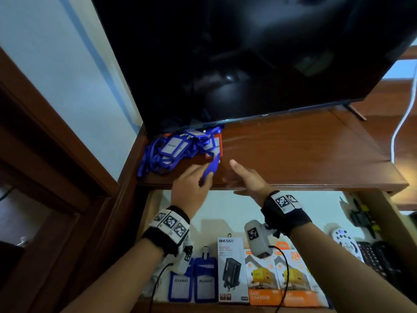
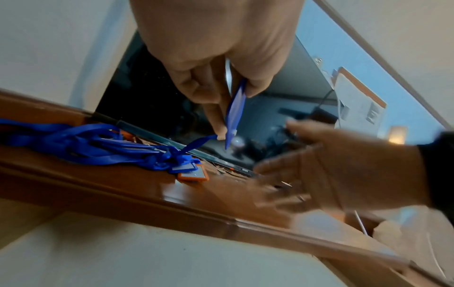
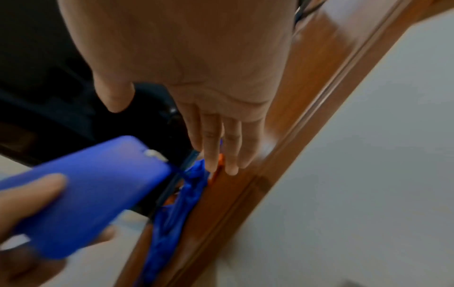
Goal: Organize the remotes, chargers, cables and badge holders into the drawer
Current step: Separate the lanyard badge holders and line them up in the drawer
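Readable only in the head view. "PELAWAT" printed on the white cards of two blue badge holders (image 1: 180, 284) (image 1: 205, 282) lying side by side in the drawer (image 1: 381, 211). Same word, partly cut off, on a badge holder in the tangle (image 1: 172, 147) on the desk (image 1: 293, 150) under the television. "ONESAM" across the top of the grey charger box (image 1: 232, 269), "SUPER" beneath it — smaller lines below too blurred to read. "FAST CHARGER" in orange along the bottom of the first orange charger box (image 1: 261, 279); same lettering on the second orange box (image 1: 300, 279), mostly hidden by a cable — large digits near its top corner, blurred. Nothing legible in either wrist view.
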{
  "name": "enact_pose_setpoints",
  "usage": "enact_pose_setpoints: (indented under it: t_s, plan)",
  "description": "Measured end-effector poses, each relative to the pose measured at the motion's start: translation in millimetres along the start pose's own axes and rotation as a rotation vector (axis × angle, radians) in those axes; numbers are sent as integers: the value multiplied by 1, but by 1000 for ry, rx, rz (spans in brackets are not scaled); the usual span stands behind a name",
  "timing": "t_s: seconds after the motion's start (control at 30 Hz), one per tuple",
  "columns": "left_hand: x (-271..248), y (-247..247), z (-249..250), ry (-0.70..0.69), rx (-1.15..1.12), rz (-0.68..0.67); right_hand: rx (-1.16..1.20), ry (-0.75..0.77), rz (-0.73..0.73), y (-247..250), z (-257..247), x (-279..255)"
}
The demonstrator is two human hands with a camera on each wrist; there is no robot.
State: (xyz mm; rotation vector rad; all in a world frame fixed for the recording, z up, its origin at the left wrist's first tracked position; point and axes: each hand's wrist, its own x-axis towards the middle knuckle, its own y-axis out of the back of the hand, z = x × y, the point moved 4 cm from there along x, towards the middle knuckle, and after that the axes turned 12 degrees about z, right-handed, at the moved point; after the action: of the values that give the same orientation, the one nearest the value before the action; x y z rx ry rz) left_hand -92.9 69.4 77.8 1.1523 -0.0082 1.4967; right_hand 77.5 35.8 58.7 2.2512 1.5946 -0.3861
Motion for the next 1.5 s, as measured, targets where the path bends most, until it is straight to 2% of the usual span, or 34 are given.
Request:
enact_pose_setpoints:
  t_s: [0.1,0.2,0.3,0.37,0.47,0.53,0.6,0.7,0.8,0.9,1.03,1.17,1.23,1.33,1.43,1.5]
  plan:
    - [-7,-7,10,-87,56,-71,-35,23,-82,-19,-24,-8]
    - [-11,-12,8,-110,0,-172,-62,48,-12,-25,-36,-9]
    - [-11,-13,2,-30,-217,-334,-188,118,73,-22,-42,-4]
    - [-4,-10,-7,37,-320,-315,-295,162,101,-19,-43,2]
    - [20,-5,-26,153,-185,-171,-354,204,152,-14,-47,8]
    - [41,-9,-32,207,-129,-179,-379,244,192,-9,-54,7]
    - [63,-17,-32,180,-194,-214,-402,290,219,-6,-64,4]
    - [84,-40,-32,158,-230,-366,-444,356,229,0,-76,-4]
    - [86,-66,-42,227,-188,-560,-385,386,263,14,-85,-15]
    - [81,-85,-62,238,-63,-634,-252,363,321,34,-88,-28]
    - [78,-91,-100,266,255,-537,25,321,437,70,-84,-42]
    - [76,-87,-117,375,335,-452,263,315,583,103,-76,-50]
    - [79,-85,-114,435,255,-411,393,305,639,115,-71,-52]
    - [91,-80,-97,516,0,-284,494,300,675,123,-63,-58]
    - [106,-66,-69,551,-201,-102,524,272,708,121,-50,-60]
    - [109,-53,-48,534,-273,-56,539,236,722,115,-39,-60]
